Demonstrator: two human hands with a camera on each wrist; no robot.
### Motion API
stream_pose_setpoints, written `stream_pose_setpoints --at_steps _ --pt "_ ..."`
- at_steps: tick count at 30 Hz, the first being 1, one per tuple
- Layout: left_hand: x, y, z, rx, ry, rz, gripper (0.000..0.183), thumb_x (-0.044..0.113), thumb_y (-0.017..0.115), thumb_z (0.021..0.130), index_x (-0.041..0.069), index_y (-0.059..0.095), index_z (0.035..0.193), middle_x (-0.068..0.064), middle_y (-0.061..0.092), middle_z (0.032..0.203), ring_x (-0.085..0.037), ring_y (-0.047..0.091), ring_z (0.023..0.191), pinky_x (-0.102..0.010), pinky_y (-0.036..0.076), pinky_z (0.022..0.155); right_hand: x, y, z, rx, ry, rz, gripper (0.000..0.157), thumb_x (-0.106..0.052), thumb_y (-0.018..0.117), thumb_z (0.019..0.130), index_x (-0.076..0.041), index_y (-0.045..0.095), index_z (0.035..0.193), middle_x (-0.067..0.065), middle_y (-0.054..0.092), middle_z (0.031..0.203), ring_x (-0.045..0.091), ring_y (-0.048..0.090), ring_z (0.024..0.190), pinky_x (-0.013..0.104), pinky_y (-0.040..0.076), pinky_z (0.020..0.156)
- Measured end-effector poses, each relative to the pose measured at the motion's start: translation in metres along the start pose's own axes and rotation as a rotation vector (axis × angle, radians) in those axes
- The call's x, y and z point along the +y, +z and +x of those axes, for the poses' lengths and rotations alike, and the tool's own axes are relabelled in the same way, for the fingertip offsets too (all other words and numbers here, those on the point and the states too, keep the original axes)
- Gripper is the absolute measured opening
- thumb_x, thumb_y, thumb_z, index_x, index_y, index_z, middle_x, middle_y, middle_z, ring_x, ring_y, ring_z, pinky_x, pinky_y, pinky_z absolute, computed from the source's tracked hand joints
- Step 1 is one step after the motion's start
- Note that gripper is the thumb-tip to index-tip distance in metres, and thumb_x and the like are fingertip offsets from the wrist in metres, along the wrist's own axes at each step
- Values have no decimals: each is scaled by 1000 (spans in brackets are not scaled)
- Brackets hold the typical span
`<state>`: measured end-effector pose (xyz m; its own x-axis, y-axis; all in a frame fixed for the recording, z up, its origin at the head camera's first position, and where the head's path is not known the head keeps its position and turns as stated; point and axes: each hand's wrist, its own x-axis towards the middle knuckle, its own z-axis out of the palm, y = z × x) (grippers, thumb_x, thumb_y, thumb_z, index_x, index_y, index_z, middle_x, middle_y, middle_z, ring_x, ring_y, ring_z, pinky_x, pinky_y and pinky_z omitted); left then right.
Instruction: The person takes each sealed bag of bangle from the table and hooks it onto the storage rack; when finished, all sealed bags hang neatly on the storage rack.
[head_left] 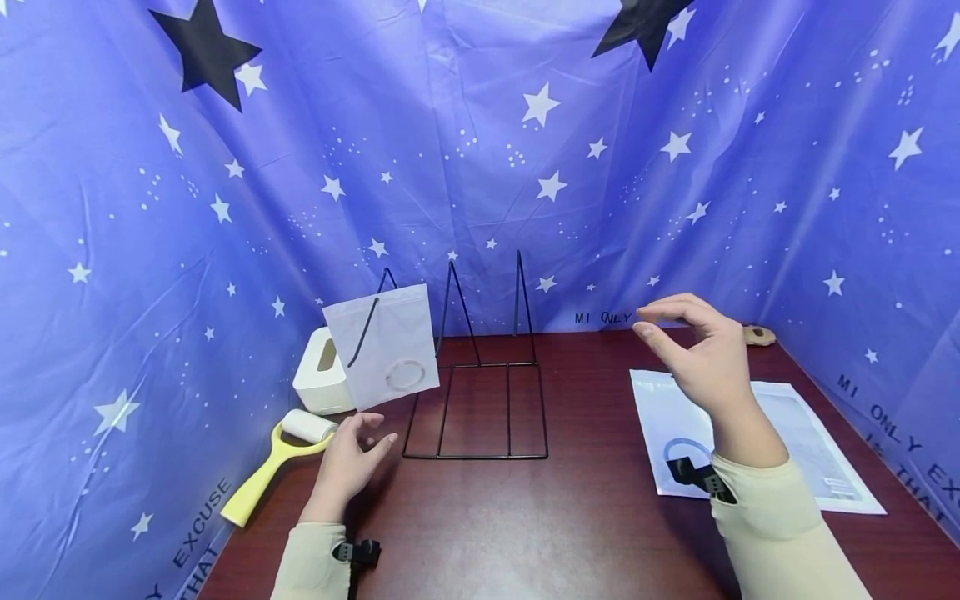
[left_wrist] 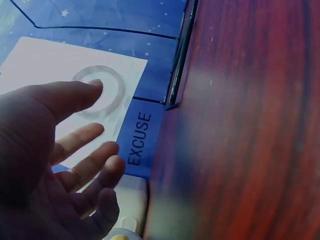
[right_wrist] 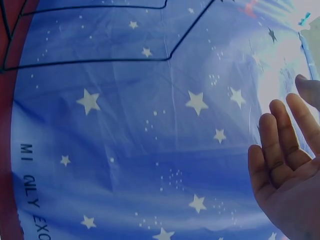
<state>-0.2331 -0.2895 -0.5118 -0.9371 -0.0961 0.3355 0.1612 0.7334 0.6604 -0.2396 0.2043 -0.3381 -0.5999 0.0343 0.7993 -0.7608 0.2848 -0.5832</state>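
Note:
A small white pouch hangs from the left upright of a black wire rack. A thin pale ring shows on the pouch's face, low down in the head view. Just below that pouch is my left hand, its fingers loosely bent and apart, holding nothing. My right hand is raised over a larger white pouch lying flat at the right. Thumb and index finger are spread with a gap between them. In the right wrist view the same hand has its palm showing and holds nothing.
At the left lies a lint roller with a yellow handle, next to a white tissue box. A blue ring shows on the larger pouch. A small tan object sits at the far right. Starry blue cloth surrounds the dark red table.

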Motion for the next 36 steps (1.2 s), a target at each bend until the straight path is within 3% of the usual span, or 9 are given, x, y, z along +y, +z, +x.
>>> stream_pose_setpoints --at_steps 4,15,29,32,36 --pt "-4 1 1 -30 -27 4 42 26 87 88 7 70 122 -12 70 111 -22 67 89 -43 53 85 -1 -7 3 10 12 -8 18 18 74 85 14 74 103 19 72 98 12 67 99 20 49 90" --pt "-11 4 1 -139 -95 25 48 32 86 89 5 69 125 -8 72 113 -16 64 88 -39 52 82 38 -26 3 0 140 -43 23 6 78 90 7 76 112 4 73 106 11 69 98 17 53 83" --pt "-12 14 0 -184 -121 -15 54 24 90 83 4 68 129 -7 74 109 -13 58 72 -33 49 72 54 -54 3 41 252 -166 26 -8 79 94 3 76 118 -13 73 103 2 68 93 13 50 80" --pt "-12 16 0 -180 -115 -3 56 24 91 82 5 68 129 -6 73 107 -15 60 77 -36 50 75 58 -60 3 58 275 -177 28 -9 79 94 4 75 118 -18 72 101 0 68 92 12 49 80" --pt "-12 18 0 -181 -90 37 56 26 92 81 5 70 128 -4 72 104 -22 65 95 -44 51 88 62 -65 3 73 301 -188 28 -11 80 94 5 75 117 -21 72 98 -2 68 90 11 49 80"
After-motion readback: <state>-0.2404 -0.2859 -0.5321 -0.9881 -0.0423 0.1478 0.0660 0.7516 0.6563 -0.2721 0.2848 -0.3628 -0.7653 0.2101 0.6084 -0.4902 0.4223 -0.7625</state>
